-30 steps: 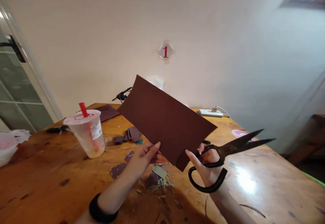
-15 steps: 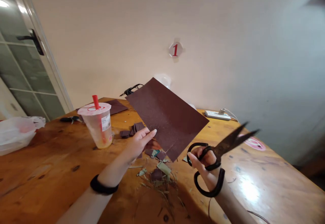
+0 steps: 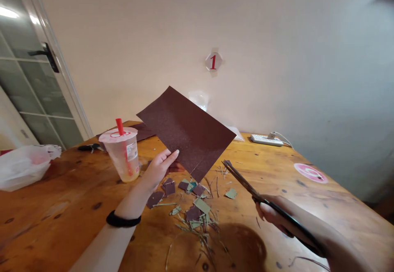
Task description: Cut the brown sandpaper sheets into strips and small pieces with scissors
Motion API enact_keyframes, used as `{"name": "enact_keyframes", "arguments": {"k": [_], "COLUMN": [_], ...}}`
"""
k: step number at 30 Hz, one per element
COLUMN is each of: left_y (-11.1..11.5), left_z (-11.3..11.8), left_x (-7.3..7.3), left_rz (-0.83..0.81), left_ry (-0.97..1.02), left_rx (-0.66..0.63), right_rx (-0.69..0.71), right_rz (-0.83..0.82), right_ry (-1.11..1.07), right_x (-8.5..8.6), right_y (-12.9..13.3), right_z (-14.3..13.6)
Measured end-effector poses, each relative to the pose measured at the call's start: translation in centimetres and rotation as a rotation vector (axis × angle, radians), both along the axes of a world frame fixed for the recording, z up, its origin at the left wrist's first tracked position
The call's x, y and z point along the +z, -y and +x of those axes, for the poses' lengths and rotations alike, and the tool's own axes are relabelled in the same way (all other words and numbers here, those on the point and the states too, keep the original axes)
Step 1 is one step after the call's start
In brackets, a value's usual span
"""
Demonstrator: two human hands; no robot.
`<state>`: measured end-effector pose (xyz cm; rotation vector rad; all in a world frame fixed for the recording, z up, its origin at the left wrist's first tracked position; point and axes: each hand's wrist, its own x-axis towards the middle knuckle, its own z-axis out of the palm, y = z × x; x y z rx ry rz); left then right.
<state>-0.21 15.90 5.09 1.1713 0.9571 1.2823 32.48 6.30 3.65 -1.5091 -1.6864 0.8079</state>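
A large dark brown sheet (image 3: 191, 130) is raised above the table, tilted, its lower edge pinched between the thumb and fingers of my left hand (image 3: 163, 165). My right hand (image 3: 277, 214) grips black-handled scissors (image 3: 246, 185), seen edge-on, with the tips pointing up and left, just right of the sheet and apart from it. Beneath the sheet lie brown and green paper scraps (image 3: 201, 206) and thin strips on the wooden table (image 3: 308, 206).
At the left stand a plastic cup (image 3: 121, 157) with a red straw and a white bag (image 3: 24, 167). Keys (image 3: 89, 147) and another brown sheet (image 3: 143, 132) lie behind. A power strip (image 3: 266, 140) and a round pink sticker (image 3: 310, 173) are at the right.
My left hand has shifted left with the sheet. The scissors have turned edge-on and swung to point up and left, and my right hand has moved right.
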Motion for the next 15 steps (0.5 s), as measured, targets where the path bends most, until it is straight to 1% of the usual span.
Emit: {"name": "enact_keyframes", "arguments": {"k": [2,3,5,7,10,15], "left_y": [0.0,0.1,0.2,0.4,0.4,0.4], "left_z": [0.1,0.2,0.2,0.3,0.3,0.5], "left_x": [0.0,0.0,0.1,0.3,0.3,-0.1], "left_rz": [0.002,0.002,0.002,0.001,-0.001,0.001], "left_ry": [-0.015,-0.022,-0.037,-0.048,-0.069,-0.098], "left_rx": [-0.004,-0.008,-0.016,-0.022,-0.039,-0.087], "right_rx": [0.129,0.161,0.188,0.255,0.335,0.337], "right_rz": [-0.206,-0.259,-0.288,-0.324,-0.361,-0.371], "right_ry": [0.159,0.223,0.302,0.364,0.362,0.346], "right_x": [0.2,0.4,0.9,1.4,1.9,2.0], "right_y": [-0.1,-0.1,-0.1,-0.1,-0.1,-0.1], "right_z": [-0.6,-1.0,-1.8,-2.5,-3.3,-4.1]}}
